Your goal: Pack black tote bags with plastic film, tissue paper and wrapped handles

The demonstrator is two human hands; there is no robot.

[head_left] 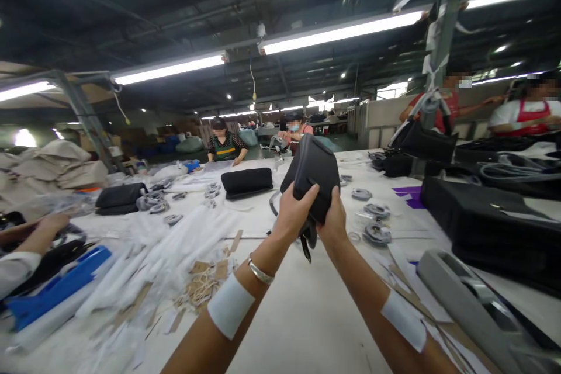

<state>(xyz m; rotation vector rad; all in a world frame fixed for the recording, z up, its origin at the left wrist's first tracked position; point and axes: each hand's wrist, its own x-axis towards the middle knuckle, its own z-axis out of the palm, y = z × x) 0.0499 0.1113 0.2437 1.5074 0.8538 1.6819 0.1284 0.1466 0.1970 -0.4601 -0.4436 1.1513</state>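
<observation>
Black soft fabric pouch [313,178], rounded at its corners, is held up in the air over the middle of the white counter [307,315], clear of the surface and tilted with its top leaning away. Both hands are closed on its lower end. The left hand [294,213] wraps the near left side, thumb laid across the front panel. The right hand [333,219] clasps the right side, fingers curled behind and out of sight. A thin black strap [307,245] hangs from the pouch below the hands. The left wrist bears a silver bangle [259,272], and each forearm carries a white rectangular patch [231,305].

Toward the far edge of the counter, left of the held pouch, lies a black oblong padded case [246,181]. A second dark padded case [119,196] rests nearer the left edge, with grey coiled webbing rolls [153,201] just beside it. More grey coiled rolls [377,234] sit on the counter right of the hands. Loose clear plastic sleeves [175,251] sprawl over the left half, with brown cardboard scraps [204,283] at their near end. A blue plastic tool [56,286] lies by the near left corner, close to a co-worker's hand [52,223]. Along the right edge stand a large black fabric bag [486,216] and, nearer, a long grey plastic device [464,298]. Other people work at the far end.
</observation>
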